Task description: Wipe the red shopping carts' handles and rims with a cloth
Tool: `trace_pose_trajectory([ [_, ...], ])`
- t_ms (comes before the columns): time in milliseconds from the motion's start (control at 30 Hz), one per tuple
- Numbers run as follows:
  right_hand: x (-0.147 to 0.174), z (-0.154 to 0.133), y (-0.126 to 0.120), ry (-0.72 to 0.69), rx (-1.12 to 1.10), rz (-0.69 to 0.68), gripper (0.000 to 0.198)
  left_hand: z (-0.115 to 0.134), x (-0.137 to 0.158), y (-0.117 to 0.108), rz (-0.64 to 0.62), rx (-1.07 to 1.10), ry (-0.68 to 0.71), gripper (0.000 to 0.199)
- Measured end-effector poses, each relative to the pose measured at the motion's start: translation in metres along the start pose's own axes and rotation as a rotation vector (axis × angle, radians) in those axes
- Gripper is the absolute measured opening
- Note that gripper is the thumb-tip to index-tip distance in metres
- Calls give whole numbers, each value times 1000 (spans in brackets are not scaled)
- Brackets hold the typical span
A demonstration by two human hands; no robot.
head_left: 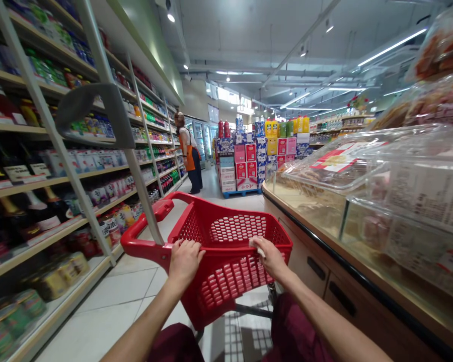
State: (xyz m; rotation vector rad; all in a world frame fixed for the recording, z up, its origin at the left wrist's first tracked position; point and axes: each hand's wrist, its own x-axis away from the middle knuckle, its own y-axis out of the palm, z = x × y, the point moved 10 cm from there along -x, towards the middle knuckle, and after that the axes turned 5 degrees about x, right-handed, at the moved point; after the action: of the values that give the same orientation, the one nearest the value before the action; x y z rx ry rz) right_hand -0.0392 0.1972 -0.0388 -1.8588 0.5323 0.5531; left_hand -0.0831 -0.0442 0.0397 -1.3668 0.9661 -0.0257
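Observation:
A red plastic shopping cart [226, 250] stands sideways in front of me, its handle end to the left. My left hand [184, 261] is closed over the near rim, close to the handle end. Farther right along the same rim, my right hand [271, 257] grips the cart too. A small whitish scrap [257, 246], perhaps tissue, shows at the fingers of that hand. From the cart's left end rises a grey pole topped by a dark grey loop-shaped holder [98, 113].
Shelves [94, 173] of bottles and cans line the left. At right runs a display counter [309, 213] with clear plastic food boxes [347, 156]. Ahead, a person in an orange apron [191, 158] stands by the shelves, near stacked cartons [245, 168] on a blue pallet [241, 193].

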Motion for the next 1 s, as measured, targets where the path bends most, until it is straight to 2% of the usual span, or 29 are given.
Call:
trace_pose_trajectory([
  [67, 3, 12, -7, 27, -11, 13, 53, 0, 0, 0, -8, -2, 0, 21],
  [167, 9, 46, -28, 162, 12, 79, 43, 0, 0, -2, 3, 2, 1, 21],
  [200, 9, 49, -31, 180, 15, 91, 42, 1, 0, -2, 10, 3, 2, 21],
  [267, 4, 36, -25, 140, 0, 75, 44, 2, -1, -2, 18, 1, 3, 21],
  [333, -4, 5, -9, 32, -55, 35, 52, 3, -2, -1, 22, 0, 0, 21],
  [400, -10, -12, -1, 3, -105, 43, 56, 3, -1, 0, 21, 1, 1, 21],
  [467, -12, -2, -8, 95, -111, 113, 52, 4, 0, 0, 19, -2, 7, 21],
  [533, -8, 22, -21, 201, -67, 153, 42, 4, 2, 0, 18, 0, 14, 21],
  [600, -3, 36, -26, 202, -30, 100, 31, 4, 3, 0, 19, 12, 15, 21],
  [667, 3, 38, -24, 182, 16, 32, 24, 4, 4, -1, 27, 25, 13, 21],
  [800, 9, 22, -15, 216, 162, 36, 41, 2, 3, -2, 42, 17, 14, 20],
  [900, 5, 2, -5, 69, 138, -13, 44, -1, 3, -3, 27, -5, 13, 20],
  [1000, 9, 12, -10, -36, 62, -86, 42, -3, 3, -3, 18, -32, 14, 21],
])
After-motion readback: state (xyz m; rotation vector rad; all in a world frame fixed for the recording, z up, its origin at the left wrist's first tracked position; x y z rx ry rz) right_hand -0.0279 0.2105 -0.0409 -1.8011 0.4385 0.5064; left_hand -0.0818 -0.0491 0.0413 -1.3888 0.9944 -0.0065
